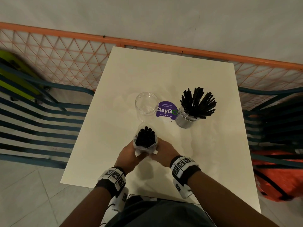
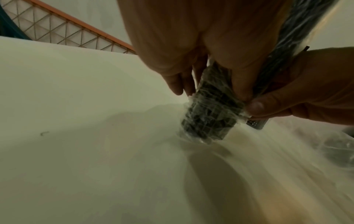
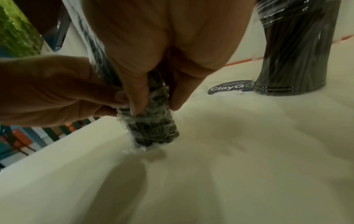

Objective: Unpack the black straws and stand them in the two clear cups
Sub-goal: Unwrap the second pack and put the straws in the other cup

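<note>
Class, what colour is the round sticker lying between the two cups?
Purple sticker with white lettering; clearest in the head view.

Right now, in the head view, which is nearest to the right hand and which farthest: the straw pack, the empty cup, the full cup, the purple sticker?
1. Straw pack: held by the right hand, with the left hand holding it too.
2. Empty cup and purple sticker: beyond the pack, too close to call.
3. Full cup: far right; roughly level too, hard to rank.
</note>
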The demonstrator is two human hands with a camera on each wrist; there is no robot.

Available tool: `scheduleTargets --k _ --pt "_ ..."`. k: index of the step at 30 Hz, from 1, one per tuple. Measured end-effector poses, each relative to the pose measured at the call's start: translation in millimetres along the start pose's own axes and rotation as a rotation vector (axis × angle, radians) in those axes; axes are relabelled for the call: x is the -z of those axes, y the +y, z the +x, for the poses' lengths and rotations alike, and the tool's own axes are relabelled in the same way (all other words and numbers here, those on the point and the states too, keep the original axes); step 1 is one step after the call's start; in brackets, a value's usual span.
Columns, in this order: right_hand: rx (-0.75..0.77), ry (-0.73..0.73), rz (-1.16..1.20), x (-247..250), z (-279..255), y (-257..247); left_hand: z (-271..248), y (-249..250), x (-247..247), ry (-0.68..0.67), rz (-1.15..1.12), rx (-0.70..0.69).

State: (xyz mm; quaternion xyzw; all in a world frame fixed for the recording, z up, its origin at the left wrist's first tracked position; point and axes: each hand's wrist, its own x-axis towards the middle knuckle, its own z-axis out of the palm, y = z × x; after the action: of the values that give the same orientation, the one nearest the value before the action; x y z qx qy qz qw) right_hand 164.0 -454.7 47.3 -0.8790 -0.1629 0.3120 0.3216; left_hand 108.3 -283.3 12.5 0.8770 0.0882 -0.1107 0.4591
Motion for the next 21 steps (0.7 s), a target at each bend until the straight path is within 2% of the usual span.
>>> scheduleTargets --k 2,4,7,10,14,17,21 --pt "0.045 -0.009 0.098 3.3 -2.8 -3.7 -0.5 3.9 0.5 0.009 0.009 -0.005" --pt "0.063 0.065 0.134 2.6 -4.6 -7.0 0.2 1.4 -1.4 -0.002 0.021 -0.011" --pt "0.006 0.158 0.145 -6.4 2.8 -8.8 6.6 -9.5 -10.4 -0.043 0.097 -0.011" --pt "-0.09 0.165 0.206 -9.7 14.4 -9.1 11.5 -19.6 -19.6 -0.078 0.284 -0.079" --pt "-0.088 0.148 0.209 -11.6 18.3 -3.3 7.2 -27.9 -25.9 -0.114 0.407 -0.071" --pt "-0.12 0.127 0.21 -14.3 21.4 -0.7 7.5 -24.4 -25.1 -0.112 0.275 -0.065" --pt "-0.174 0.138 0.381 -8.3 17.5 -4.3 1.8 -6.0 -21.6 -0.014 -0.189 0.0"
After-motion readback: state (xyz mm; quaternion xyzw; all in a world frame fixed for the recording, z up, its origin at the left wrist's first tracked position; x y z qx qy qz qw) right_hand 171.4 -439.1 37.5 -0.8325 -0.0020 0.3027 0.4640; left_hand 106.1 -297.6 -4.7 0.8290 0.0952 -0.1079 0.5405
